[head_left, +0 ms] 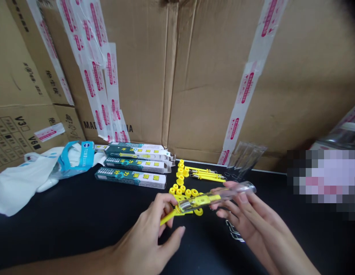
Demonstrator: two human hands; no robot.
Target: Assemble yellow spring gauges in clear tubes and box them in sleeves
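A transparent spring-scale tube [223,193] is in my right hand [247,214], its fingers and thumb closed around the far end. Inside the tube sit a yellow plate and a coiled spring [186,205]. A yellow rod [167,217] sticks out of the tube's near end, and my left hand [148,231] grips it there between the fingers, the thumb held away. Behind and beneath the tube lie small yellow caps [180,179] and flat yellow parts [183,212], partly covered by the tube and hands. Metal wire hooks [235,231] rest by my right hand.
Several printed cartons [131,178] lie stacked at left, beside a white and blue plastic packet [76,158]. Yellow rods with springs [207,175] lie behind the caps. Transparent tubes [247,158] are near the cardboard wall [200,95]. A blurred-out object [329,175] is at right.
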